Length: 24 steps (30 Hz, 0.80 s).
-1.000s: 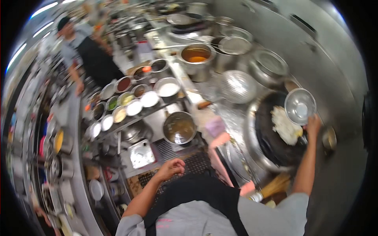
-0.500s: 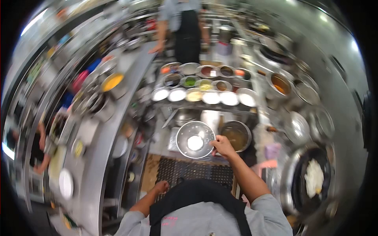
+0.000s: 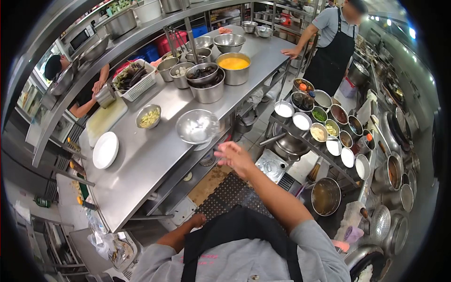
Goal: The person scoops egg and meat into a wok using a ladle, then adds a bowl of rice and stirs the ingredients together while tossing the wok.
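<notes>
A steel mixing bowl [image 3: 197, 127], wet or shiny inside and blurred at its right side, sits at the near edge of the steel worktable [image 3: 141, 174]. Just beyond its lower right rim is my right hand [image 3: 235, 160], fingers apart and holding nothing, with a small gap to the bowl. My left hand [image 3: 196, 220] hangs low beside my apron, its fingers loosely curled, and I see nothing in it. Further along the table stand a steel bowl of cut pale-yellow pieces [image 3: 149, 116] and a white plate [image 3: 105, 150].
A pot of orange liquid [image 3: 233, 68] and a pot topped with dark eggs [image 3: 204, 77] stand farther back. Ingredient tubs [image 3: 319, 131] fill the rack at right, above a pot of broth [image 3: 326, 196]. One co-worker [image 3: 333, 42] stands behind; another person's hands [image 3: 97, 87] are across the table.
My view has swung left toward the worktable. The bowl, earlier gripped by my right hand over the floor mat, is now at the table's edge, and that hand has let go.
</notes>
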Tool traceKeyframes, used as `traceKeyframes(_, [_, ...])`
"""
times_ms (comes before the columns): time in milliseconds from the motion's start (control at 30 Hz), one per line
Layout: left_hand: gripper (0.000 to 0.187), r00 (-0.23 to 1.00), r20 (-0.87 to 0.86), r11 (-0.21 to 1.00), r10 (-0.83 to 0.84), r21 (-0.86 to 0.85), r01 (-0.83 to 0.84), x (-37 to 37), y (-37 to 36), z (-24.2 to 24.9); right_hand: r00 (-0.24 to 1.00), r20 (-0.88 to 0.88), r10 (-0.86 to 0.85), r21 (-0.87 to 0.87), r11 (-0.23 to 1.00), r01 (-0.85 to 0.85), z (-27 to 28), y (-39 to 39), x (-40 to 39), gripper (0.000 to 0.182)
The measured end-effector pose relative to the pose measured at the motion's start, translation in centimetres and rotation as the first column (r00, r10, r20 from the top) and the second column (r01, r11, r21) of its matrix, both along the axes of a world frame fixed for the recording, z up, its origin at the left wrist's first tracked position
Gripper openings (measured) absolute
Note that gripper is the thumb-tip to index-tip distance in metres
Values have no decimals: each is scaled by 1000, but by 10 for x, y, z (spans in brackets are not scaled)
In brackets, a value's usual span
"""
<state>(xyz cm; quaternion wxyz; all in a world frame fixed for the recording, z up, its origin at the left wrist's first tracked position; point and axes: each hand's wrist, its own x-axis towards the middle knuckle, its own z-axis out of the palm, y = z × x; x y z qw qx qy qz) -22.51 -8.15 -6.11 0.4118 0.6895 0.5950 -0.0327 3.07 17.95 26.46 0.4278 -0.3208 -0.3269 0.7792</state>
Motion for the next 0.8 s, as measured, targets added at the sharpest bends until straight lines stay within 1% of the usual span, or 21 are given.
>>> traceKeyframes(33, [22, 999, -1, 996, -50, 75, 50, -5, -1, -5, 990, 47, 130, 65, 989, -133, -6, -6, 7, 18])
traceKeyframes(67, [22, 995, 89, 997, -45, 69, 39, -8, 0, -8, 967, 110, 229, 122, 963, -242, -14, -17, 23, 18])
traceKeyframes(100, [22, 983, 177, 998, -40, 58, 30, -10, 2, -11, 946, 138, 292, 150, 938, -311, -29, -29, 41, 20])
traceKeyframes(133, [21, 972, 227, 998, -58, 35, 51, -11, 10, -16, 925, 169, 341, 173, 913, -368, -50, -41, 60, 22])
traceKeyframes(200, [19, 975, 209, 993, -76, -72, 93, -6, 33, -32, 866, 413, 282, 95, 932, -349, -83, -71, 109, 25])
traceKeyframes(267, [17, 983, 138, 976, -119, -164, 141, 8, 59, -43, 797, 600, 75, 61, 989, -138, -101, -108, 163, 32])
traceKeyframes(300, [17, 981, 118, 968, -153, -184, 173, 18, 73, -46, 791, 607, -75, 40, 997, 64, -110, -134, 191, 34])
traceKeyframes(333, [16, 973, 118, 960, -198, -177, 216, 31, 88, -46, 758, 615, -218, 19, 965, 262, -116, -159, 220, 37])
traceKeyframes(367, [15, 962, 153, 957, -227, -146, 250, 43, 104, -45, 701, 639, -318, 0, 911, 413, -116, -186, 251, 36])
traceKeyframes(400, [14, 948, 187, 953, -258, -114, 281, 55, 120, -45, 630, 661, -408, -18, 830, 557, -114, -215, 280, 35])
traceKeyframes(467, [13, 897, 235, 915, -374, -66, 399, 77, 153, -43, 479, 646, -595, 93, 683, 724, -78, -284, 323, 27])
traceKeyframes(533, [11, 797, 275, 822, -538, -38, 568, 112, 201, -46, 218, 611, -761, 286, 469, 836, -50, -354, 353, 16])
traceKeyframes(567, [11, 793, 249, 791, -556, -136, 597, 136, 222, -43, 46, 615, -787, 365, 336, 868, -43, -393, 366, 10])
traceKeyframes(600, [11, 789, 214, 755, -576, -232, 613, 166, 239, -39, -126, 617, -777, 443, 210, 872, -35, -437, 378, 5])
traceKeyframes(633, [13, 771, 383, 708, -509, -324, 628, 199, 249, -38, -268, 670, -693, 458, 102, 883, -23, -483, 384, 4])
traceKeyframes(667, [16, 762, 515, 663, -392, -416, 622, 232, 257, -40, -381, 710, -592, 477, 8, 879, -13, -525, 389, 5])
traceKeyframes(700, [19, 749, 613, 595, -252, -512, 619, 268, 260, -27, -517, 754, -405, 549, -43, 835, -20, -576, 397, 5])
traceKeyframes(733, [22, 720, 524, 638, -455, -373, 674, 297, 259, -14, -610, 766, -204, 613, -59, 788, -26, -627, 398, 7])
traceKeyframes(767, [26, 678, 383, 642, -627, -238, 729, 347, 239, 64, -687, 722, 80, 690, -16, 723, -19, -665, 389, 11])
traceKeyframes(800, [28, 560, 357, 560, -747, -115, 821, 394, 222, 89, -709, 615, 345, 739, 60, 671, -12, -699, 377, 14])
